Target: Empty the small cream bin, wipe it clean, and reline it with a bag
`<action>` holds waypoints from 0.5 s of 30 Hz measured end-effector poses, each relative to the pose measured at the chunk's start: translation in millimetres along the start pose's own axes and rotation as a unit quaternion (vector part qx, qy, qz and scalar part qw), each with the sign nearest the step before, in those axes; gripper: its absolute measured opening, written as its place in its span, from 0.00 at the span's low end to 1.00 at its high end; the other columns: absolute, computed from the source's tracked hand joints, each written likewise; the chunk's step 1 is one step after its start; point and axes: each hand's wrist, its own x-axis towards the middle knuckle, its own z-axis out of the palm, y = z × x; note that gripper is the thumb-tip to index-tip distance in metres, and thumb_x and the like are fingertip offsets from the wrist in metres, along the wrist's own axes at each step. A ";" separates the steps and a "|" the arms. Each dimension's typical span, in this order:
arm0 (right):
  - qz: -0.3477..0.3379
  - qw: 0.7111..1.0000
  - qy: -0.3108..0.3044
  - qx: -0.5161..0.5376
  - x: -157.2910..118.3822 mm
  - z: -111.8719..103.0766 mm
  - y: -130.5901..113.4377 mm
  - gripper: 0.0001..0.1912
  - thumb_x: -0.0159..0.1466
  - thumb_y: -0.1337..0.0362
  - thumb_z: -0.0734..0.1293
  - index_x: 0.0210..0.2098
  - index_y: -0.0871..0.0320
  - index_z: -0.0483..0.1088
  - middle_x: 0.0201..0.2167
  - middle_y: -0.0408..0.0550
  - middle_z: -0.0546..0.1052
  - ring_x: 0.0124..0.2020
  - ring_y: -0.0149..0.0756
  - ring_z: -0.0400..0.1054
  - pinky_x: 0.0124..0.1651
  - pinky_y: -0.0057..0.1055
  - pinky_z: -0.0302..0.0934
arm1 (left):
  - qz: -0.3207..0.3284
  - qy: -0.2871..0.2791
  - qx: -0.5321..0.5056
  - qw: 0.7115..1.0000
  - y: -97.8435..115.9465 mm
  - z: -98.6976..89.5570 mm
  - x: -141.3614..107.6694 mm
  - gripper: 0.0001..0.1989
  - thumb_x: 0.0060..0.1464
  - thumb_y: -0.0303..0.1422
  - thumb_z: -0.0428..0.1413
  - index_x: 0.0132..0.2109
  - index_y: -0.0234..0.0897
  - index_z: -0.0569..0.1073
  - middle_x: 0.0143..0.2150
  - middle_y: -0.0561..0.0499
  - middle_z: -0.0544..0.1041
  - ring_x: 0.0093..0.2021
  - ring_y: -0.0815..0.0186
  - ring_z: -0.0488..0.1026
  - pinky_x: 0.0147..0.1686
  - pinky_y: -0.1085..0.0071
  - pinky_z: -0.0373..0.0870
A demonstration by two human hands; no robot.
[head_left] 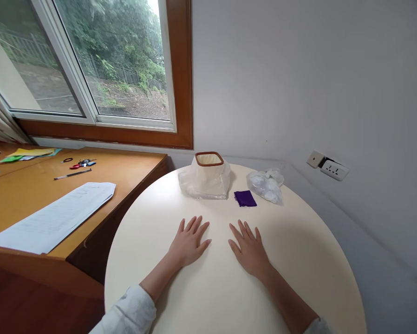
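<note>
My left hand (189,242) lies palm down on the round cream table (208,301), its fingers spread and nothing in it. Flat on the same table, my right hand (249,250) also has its fingers apart and holds nothing. A folded purple cloth (245,198) is just beyond my right hand, not touching it. Farther back stands a pale bin with a brown rim (209,164), with a clear plastic bag (191,183) around its lower part. To the right of the cloth sits a knotted clear plastic bag (266,185) with whitish contents that I cannot make out.
A wooden desk (100,162) adjoins on the left, bearing papers (58,215), a pen (72,174), keys (85,163) and coloured sheets (30,152). Behind the table is a white wall with a socket (335,170). A wood-framed window (185,93) is at the upper left.
</note>
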 end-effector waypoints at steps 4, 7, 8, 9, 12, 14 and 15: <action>0.001 1.000 0.011 0.007 -0.2 1.8 0.7 0.27 0.65 0.49 0.45 0.62 0.47 0.48 0.64 0.45 0.48 0.65 0.41 0.37 0.62 0.49 0.31 | -0.001 -0.011 -0.002 1.000 1.5 -2.1 -0.6 0.29 0.58 0.50 0.34 0.62 0.47 0.52 0.66 0.47 0.49 0.65 0.53 0.44 0.59 0.46 0.37; 0.003 1.000 0.015 0.012 -0.5 2.0 0.9 0.27 0.65 0.50 0.46 0.61 0.47 0.50 0.64 0.45 0.49 0.65 0.40 0.38 0.62 0.48 0.32 | -0.004 -0.009 -0.007 1.000 3.0 -3.6 -0.7 0.28 0.58 0.49 0.34 0.62 0.46 0.53 0.66 0.47 0.50 0.65 0.53 0.45 0.59 0.46 0.38; 0.003 1.000 0.018 0.014 -0.7 1.7 0.8 0.26 0.65 0.50 0.46 0.61 0.47 0.51 0.64 0.45 0.50 0.65 0.39 0.38 0.62 0.48 0.32 | -0.007 -0.006 -0.009 1.000 3.6 -3.8 -0.6 0.27 0.58 0.49 0.34 0.61 0.45 0.54 0.65 0.46 0.51 0.64 0.53 0.45 0.59 0.46 0.39; 0.002 1.000 0.021 0.015 -0.9 1.2 0.6 0.26 0.65 0.50 0.46 0.60 0.47 0.51 0.64 0.44 0.50 0.65 0.39 0.39 0.62 0.48 0.33 | -0.011 -0.001 -0.011 1.000 4.1 -3.8 -0.4 0.27 0.59 0.48 0.34 0.61 0.45 0.55 0.65 0.46 0.52 0.64 0.52 0.46 0.59 0.46 0.40; 0.005 0.999 0.031 0.016 -1.7 -0.4 -0.5 0.25 0.65 0.51 0.48 0.59 0.47 0.54 0.63 0.44 0.52 0.64 0.38 0.40 0.62 0.47 0.34 | -0.015 0.012 -0.014 1.000 4.8 -3.1 0.4 0.25 0.59 0.46 0.36 0.59 0.44 0.58 0.64 0.45 0.55 0.64 0.52 0.48 0.59 0.46 0.41; 0.006 0.999 0.037 0.016 -2.4 -1.4 -1.4 0.24 0.65 0.52 0.48 0.59 0.47 0.54 0.63 0.44 0.53 0.64 0.38 0.40 0.62 0.46 0.34 | -0.013 0.015 -0.014 1.000 4.2 -2.5 0.7 0.24 0.59 0.46 0.36 0.58 0.44 0.58 0.63 0.45 0.55 0.63 0.52 0.48 0.59 0.46 0.41; 0.006 0.999 0.039 0.017 -2.8 -1.8 -1.9 0.24 0.65 0.52 0.49 0.59 0.48 0.55 0.63 0.44 0.53 0.64 0.38 0.41 0.62 0.45 0.34 | -0.011 0.016 -0.014 1.000 3.6 -2.2 0.8 0.24 0.59 0.46 0.36 0.58 0.44 0.58 0.63 0.45 0.55 0.63 0.52 0.48 0.58 0.45 0.41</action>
